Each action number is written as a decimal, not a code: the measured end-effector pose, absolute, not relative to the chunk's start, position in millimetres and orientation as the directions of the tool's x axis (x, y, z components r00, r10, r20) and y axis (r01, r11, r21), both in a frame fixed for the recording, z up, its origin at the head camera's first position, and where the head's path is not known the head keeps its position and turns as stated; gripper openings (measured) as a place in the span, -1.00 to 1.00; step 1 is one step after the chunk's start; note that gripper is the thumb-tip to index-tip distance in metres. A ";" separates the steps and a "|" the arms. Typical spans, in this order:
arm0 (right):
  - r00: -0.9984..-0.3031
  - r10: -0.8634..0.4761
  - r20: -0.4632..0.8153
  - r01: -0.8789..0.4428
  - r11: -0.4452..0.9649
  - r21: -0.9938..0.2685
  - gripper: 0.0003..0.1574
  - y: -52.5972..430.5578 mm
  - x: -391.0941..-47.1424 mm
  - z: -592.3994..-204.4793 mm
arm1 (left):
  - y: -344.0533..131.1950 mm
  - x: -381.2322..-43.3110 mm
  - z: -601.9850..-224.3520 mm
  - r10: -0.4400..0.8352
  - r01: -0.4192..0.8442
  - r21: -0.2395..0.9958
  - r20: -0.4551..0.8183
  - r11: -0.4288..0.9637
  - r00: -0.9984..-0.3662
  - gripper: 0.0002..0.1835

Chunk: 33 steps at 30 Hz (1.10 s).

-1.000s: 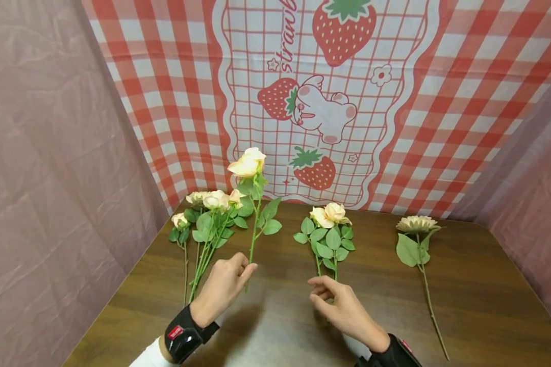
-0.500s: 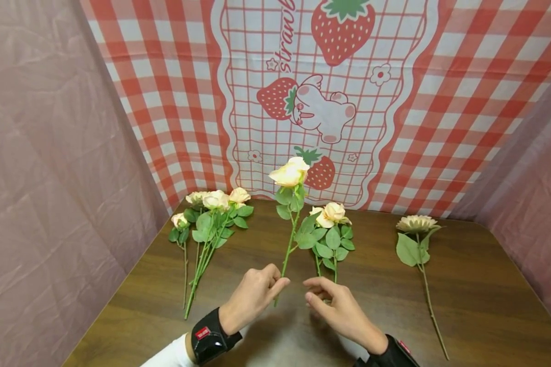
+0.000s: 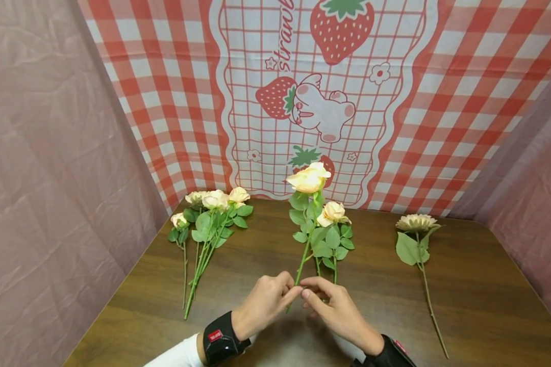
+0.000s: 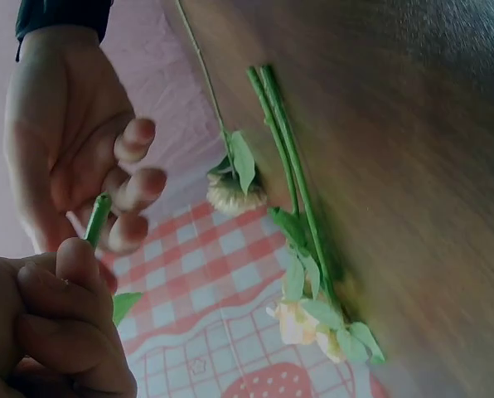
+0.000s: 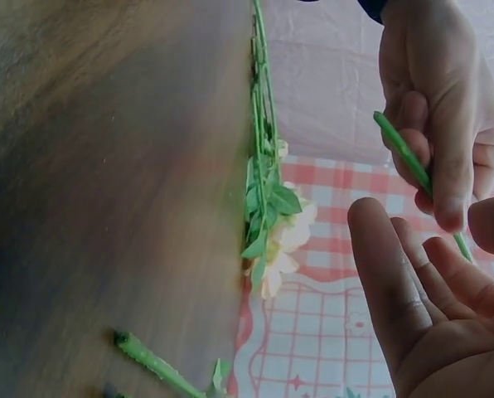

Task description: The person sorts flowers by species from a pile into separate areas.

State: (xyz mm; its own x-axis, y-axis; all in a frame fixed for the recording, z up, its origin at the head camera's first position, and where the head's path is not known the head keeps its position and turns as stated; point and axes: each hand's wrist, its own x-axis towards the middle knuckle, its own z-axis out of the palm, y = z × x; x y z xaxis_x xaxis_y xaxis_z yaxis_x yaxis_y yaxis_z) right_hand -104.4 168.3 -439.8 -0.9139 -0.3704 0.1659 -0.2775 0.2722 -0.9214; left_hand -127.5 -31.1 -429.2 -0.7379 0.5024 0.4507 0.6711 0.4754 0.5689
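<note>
In the head view, the left hand [image 3: 268,300] pinches the stem of a pale rose [image 3: 315,206] and holds it tilted above the bench [image 3: 376,275], its bloom in front of the strawberry-print cloth [image 3: 321,112]. The right hand [image 3: 342,311] is just beside, fingers loosely bent; whether the fingertips of the 2 hands touch, I cannot tell. Behind lie 2 rose stems [image 3: 332,238]; a bunch of flowers [image 3: 204,227] lies to the left and 1 flat-topped flower [image 3: 410,250] to the right. In the left wrist view, the cut stem end pokes out above curled left fingers. In the right wrist view, the right fingers are spread, near the pinched stem.
</note>
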 end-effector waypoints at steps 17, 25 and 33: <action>-0.923 -0.269 0.276 -0.339 0.225 -0.914 -0.85 166.6 -102.8 -445.4 | -18.3 -122.9 -440.5 0.544 0.748 0.472 0.513 0.467 -0.664 -0.83; -0.946 -0.207 0.251 -0.299 0.250 -0.921 -0.90 168.3 -103.9 -444.2 | -16.2 -122.3 -444.0 0.590 0.774 0.418 0.501 0.476 -0.633 -0.81; -0.962 -0.184 0.200 -0.245 0.271 -0.931 -0.82 181.6 -106.7 -443.5 | -25.5 -120.1 -449.0 0.678 0.785 0.392 0.402 0.481 -0.616 -0.80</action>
